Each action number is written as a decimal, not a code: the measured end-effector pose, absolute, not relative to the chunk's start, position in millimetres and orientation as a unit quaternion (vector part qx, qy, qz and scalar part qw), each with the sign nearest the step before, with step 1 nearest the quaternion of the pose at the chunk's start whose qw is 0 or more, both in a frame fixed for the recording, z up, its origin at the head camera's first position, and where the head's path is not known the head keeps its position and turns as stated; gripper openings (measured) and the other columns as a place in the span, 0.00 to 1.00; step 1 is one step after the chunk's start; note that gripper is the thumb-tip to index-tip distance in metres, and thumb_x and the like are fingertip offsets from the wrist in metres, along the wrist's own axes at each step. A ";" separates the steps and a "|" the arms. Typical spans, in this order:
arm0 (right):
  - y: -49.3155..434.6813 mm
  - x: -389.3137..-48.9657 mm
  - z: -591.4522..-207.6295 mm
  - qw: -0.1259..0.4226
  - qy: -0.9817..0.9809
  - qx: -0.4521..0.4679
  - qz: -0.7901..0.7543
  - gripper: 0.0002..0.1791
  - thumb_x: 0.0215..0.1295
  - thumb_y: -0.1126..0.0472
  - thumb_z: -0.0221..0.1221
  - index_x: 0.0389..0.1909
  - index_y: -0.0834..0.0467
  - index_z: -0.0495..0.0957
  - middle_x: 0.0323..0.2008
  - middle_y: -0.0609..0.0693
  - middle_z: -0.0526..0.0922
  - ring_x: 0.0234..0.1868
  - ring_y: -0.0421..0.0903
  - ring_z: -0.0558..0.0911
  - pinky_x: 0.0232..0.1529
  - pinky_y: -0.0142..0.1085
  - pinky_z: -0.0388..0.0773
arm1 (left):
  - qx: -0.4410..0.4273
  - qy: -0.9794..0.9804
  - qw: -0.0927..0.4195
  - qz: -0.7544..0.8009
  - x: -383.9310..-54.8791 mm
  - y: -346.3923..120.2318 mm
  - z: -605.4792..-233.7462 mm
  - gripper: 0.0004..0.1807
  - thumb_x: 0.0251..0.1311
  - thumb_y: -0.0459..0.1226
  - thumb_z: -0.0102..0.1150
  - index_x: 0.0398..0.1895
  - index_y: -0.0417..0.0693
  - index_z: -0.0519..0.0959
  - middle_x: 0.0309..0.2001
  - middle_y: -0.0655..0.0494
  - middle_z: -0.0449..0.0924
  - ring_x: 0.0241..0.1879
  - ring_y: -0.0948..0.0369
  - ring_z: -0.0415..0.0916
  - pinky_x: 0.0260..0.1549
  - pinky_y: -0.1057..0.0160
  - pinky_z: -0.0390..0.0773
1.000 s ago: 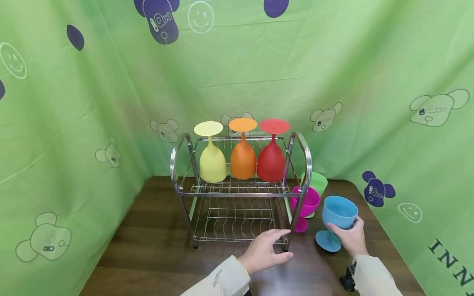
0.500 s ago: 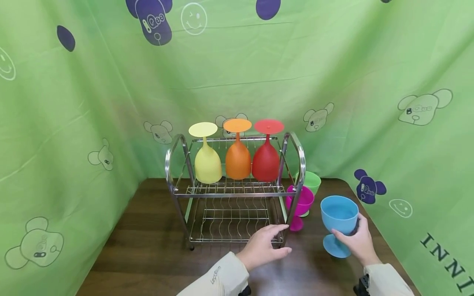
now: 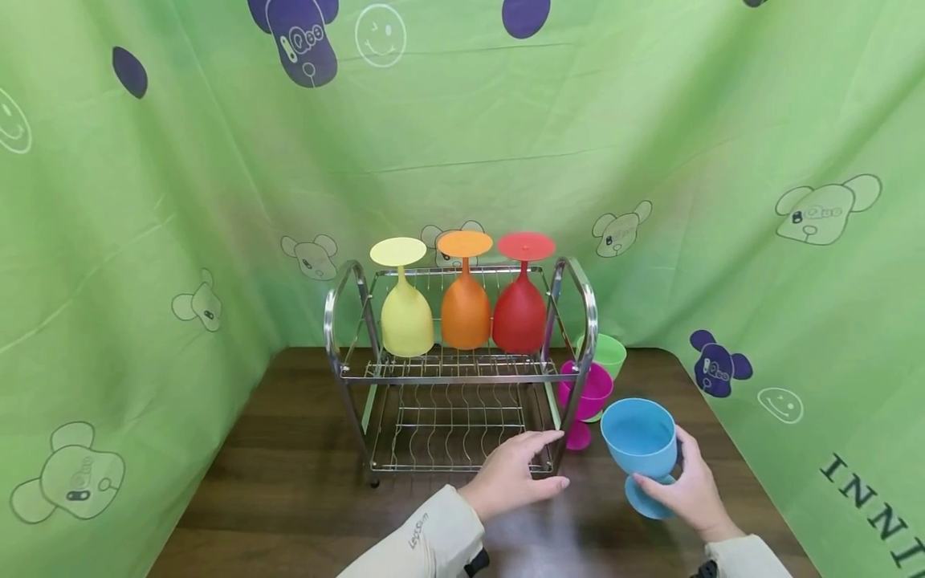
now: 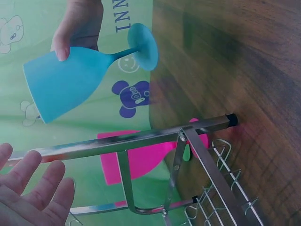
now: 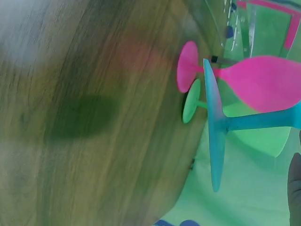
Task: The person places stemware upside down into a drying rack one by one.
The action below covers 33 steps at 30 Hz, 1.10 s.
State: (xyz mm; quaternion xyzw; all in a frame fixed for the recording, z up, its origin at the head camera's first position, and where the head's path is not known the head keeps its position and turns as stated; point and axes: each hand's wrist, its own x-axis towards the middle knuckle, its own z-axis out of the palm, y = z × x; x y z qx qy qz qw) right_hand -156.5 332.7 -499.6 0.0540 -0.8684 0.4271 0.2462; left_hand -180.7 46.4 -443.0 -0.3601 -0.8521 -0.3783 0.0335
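Note:
My right hand (image 3: 690,490) grips a blue goblet (image 3: 639,437) by its bowl, thumb on the near side. The goblet is held above the table, mouth up and slightly tilted. Its foot (image 5: 215,127) hangs clear of the wood in the right wrist view. My left hand (image 3: 509,478) is in front of the rack's lower right corner, thumb and fingers apart, holding nothing. Upside down on the upper tier of the metal dish rack (image 3: 462,380) stand a yellow goblet (image 3: 407,321), an orange goblet (image 3: 466,311) and a red goblet (image 3: 519,317).
A magenta goblet (image 3: 594,392) and a light green goblet (image 3: 609,355) stand upright on the wooden table (image 3: 289,514), right of the rack and partly behind its leg. The rack's lower tier (image 3: 455,425) holds no goblets. Green printed cloth (image 3: 462,120) hangs around the table.
My right hand has lifted the blue goblet off the table, moved it right, then brought it left and toward me, tilting it. My left hand has barely moved. The view shifted slightly.

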 end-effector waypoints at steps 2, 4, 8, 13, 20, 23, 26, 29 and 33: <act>328.2 -156.1 -498.6 0.257 -0.870 0.068 0.416 0.53 0.27 0.71 0.74 0.61 0.73 0.59 0.45 0.68 0.73 0.44 0.18 0.62 0.43 0.15 0.58 | -0.359 -0.851 0.034 -0.382 -181.5 44.9 -442.3 0.31 0.55 0.45 0.65 0.63 0.48 0.72 0.57 0.56 0.77 0.49 0.68 0.75 0.49 0.72 0.71; 324.3 -155.0 -496.8 0.268 -0.868 0.086 0.409 0.53 0.23 0.72 0.75 0.59 0.72 0.61 0.45 0.61 0.75 0.44 0.19 0.63 0.43 0.15 0.59 | -0.356 -0.852 0.033 -0.383 -182.2 43.8 -441.5 0.32 0.55 0.45 0.65 0.63 0.48 0.72 0.57 0.56 0.76 0.53 0.67 0.74 0.51 0.71 0.71; 316.6 -152.4 -492.1 0.283 -0.861 0.132 0.401 0.54 0.17 0.72 0.75 0.57 0.73 0.64 0.47 0.40 0.72 0.46 0.22 0.65 0.45 0.16 0.59 | -0.352 -0.855 0.034 -0.378 -183.9 42.2 -439.4 0.33 0.54 0.46 0.65 0.64 0.49 0.71 0.58 0.57 0.76 0.57 0.64 0.72 0.53 0.68 0.70; 302.1 -151.8 -488.0 0.285 -0.868 0.197 0.356 0.53 0.13 0.70 0.77 0.55 0.70 0.68 0.47 0.41 0.74 0.45 0.27 0.69 0.46 0.17 0.61 | -0.351 -0.854 0.028 -0.383 -185.0 40.3 -437.0 0.33 0.55 0.47 0.65 0.65 0.49 0.70 0.59 0.56 0.75 0.58 0.63 0.71 0.54 0.64 0.71; 281.6 -148.7 -488.8 0.291 -0.867 0.269 0.303 0.54 0.11 0.62 0.80 0.54 0.67 0.71 0.43 0.51 0.78 0.40 0.39 0.76 0.41 0.24 0.73 | -0.335 -0.849 -0.034 -0.407 -179.4 37.8 -436.8 0.39 0.56 0.52 0.61 0.69 0.49 0.64 0.62 0.55 0.72 0.58 0.60 0.71 0.49 0.59 0.75; 272.2 -146.5 -488.1 0.285 -0.867 0.279 0.300 0.54 0.13 0.60 0.81 0.54 0.66 0.71 0.44 0.50 0.78 0.39 0.41 0.76 0.37 0.33 0.78 | -0.338 -0.862 -0.026 -0.378 -176.2 38.4 -435.0 0.42 0.52 0.54 0.64 0.69 0.51 0.64 0.62 0.58 0.72 0.56 0.62 0.71 0.45 0.62 0.75; 262.5 -145.8 -487.2 0.276 -0.864 0.288 0.307 0.53 0.17 0.59 0.81 0.55 0.66 0.70 0.45 0.51 0.77 0.39 0.41 0.76 0.35 0.37 0.80 | -0.337 -0.874 -0.015 -0.351 -173.4 39.1 -432.6 0.43 0.48 0.56 0.66 0.68 0.52 0.65 0.60 0.61 0.73 0.52 0.65 0.72 0.39 0.67 0.75; 254.6 -146.2 -486.4 0.271 -0.861 0.297 0.310 0.52 0.21 0.58 0.81 0.56 0.66 0.70 0.45 0.51 0.77 0.39 0.42 0.77 0.35 0.37 0.80 | -0.329 -0.884 -0.006 -0.333 -171.1 38.9 -430.5 0.45 0.46 0.58 0.67 0.68 0.54 0.66 0.59 0.62 0.73 0.51 0.66 0.71 0.36 0.68 0.74; 248.4 -147.7 -485.9 0.275 -0.860 0.303 0.306 0.46 0.38 0.45 0.76 0.55 0.66 0.71 0.45 0.52 0.78 0.39 0.43 0.77 0.35 0.40 0.81 | -0.321 -0.890 0.003 -0.322 -169.4 37.0 -427.9 0.46 0.43 0.61 0.68 0.67 0.56 0.66 0.59 0.62 0.73 0.50 0.66 0.72 0.36 0.67 0.75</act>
